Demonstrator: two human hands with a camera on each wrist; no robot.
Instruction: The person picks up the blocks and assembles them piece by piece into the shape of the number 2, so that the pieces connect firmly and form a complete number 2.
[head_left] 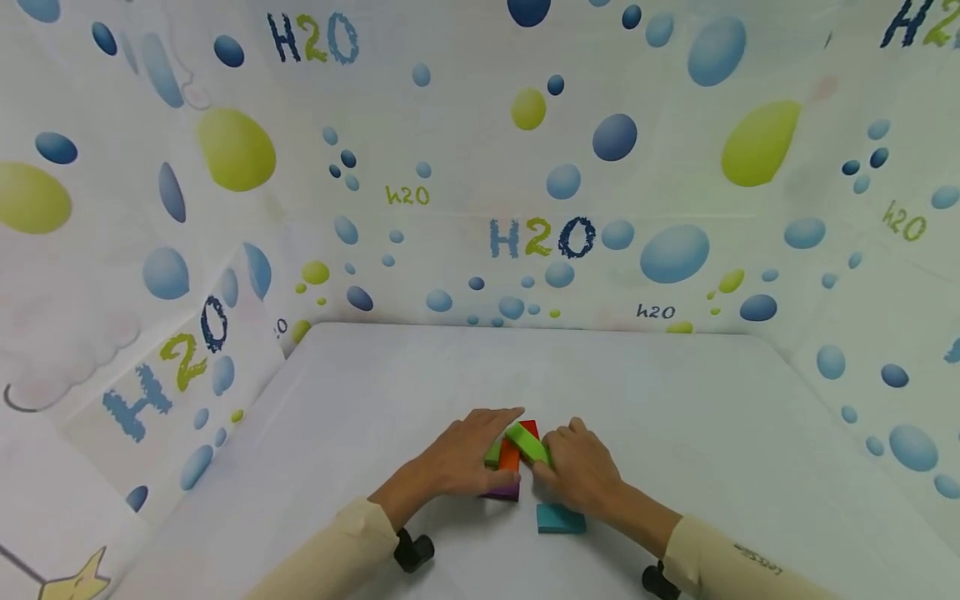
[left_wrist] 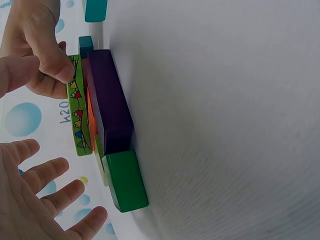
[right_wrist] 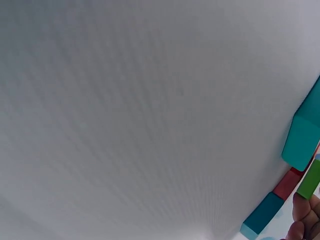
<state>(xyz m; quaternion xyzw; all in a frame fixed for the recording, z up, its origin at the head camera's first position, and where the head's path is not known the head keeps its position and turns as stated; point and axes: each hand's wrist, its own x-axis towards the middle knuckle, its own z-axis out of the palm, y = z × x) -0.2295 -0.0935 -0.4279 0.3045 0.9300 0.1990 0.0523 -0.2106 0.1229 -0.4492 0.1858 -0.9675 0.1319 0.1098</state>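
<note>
fingers [right_wrist: 301, 206] of right hand [head_left: 581, 469] round patterned green block [head_left: 528, 444], teal block [head_left: 561, 519] near

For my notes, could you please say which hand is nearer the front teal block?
Right: the right hand is just beyond the front teal block; the left hand is farther away, leftward.

A white tabletop [head_left: 375, 375] stretches toward a pale wall covering [head_left: 465, 142] scattered with blue drops [head_left: 675, 253] and lime drops [head_left: 237, 150], light-blue, lime and navy "H2O" lettering [head_left: 504, 239] standing above the far edge's middle. Beyond the left edge, toward its near end, a yellow cartoon star [head_left: 75, 582] appears below a pinkish cloud drawing [head_left: 67, 337].
</note>
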